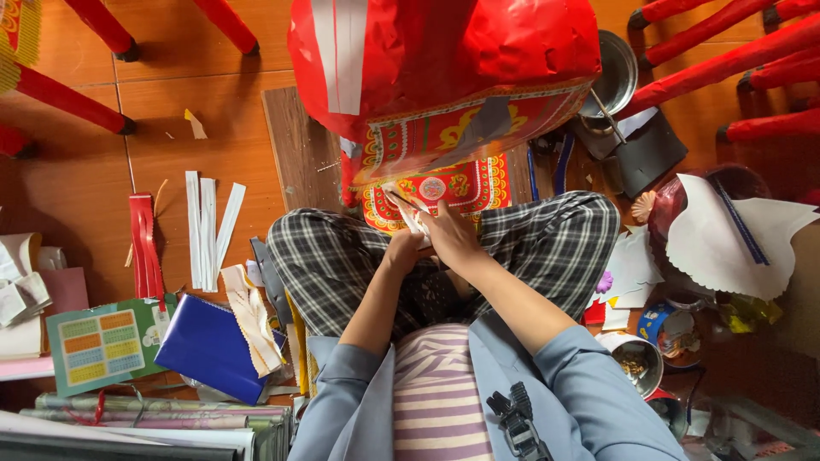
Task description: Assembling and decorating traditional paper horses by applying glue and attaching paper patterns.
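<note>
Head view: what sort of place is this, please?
Probably a home paper-craft workspace on a wooden floor: cut white strips, paper rolls, and a red paper-covered object that both hands work on.

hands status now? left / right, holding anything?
Left hand: closed on the white paper strip.
Right hand: closed, pinching the same strip beside the red patterned paper.

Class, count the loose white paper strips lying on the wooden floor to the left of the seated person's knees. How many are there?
3. The white strips lie side by side on the floor, right of the red strips: two upright and close together, one slanting at right. Others may be hidden.
</note>
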